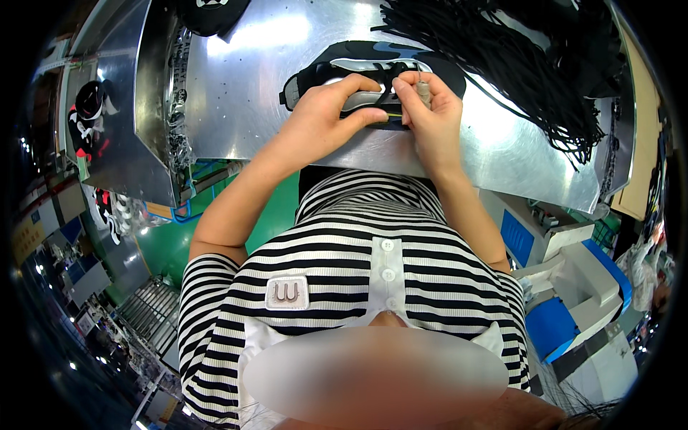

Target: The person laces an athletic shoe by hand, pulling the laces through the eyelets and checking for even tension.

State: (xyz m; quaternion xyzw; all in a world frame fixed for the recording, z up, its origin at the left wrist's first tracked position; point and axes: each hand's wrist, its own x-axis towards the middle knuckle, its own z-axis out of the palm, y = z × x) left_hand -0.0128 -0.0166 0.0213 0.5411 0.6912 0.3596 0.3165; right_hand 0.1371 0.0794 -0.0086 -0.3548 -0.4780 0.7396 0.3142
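Observation:
A black and grey shoe lies on its side across the metal table in front of me, its toe to the right. My left hand grips the shoe at its middle, with thumb and forefinger on either side of the near edge of the lacing. Black laces cross the lacing area between my hands. In my right hand is a thin hook-like tool with a wrapped, beige handle. Its slim metal shaft points away from me over the shoe. The right thumb and forefinger pinch close to the laces; their exact hold is partly hidden.
A large bundle of black laces spreads over the table's right side. At the far left sits another dark piece. Raised metal walls bound the table. Grey and blue bins stand below on my right.

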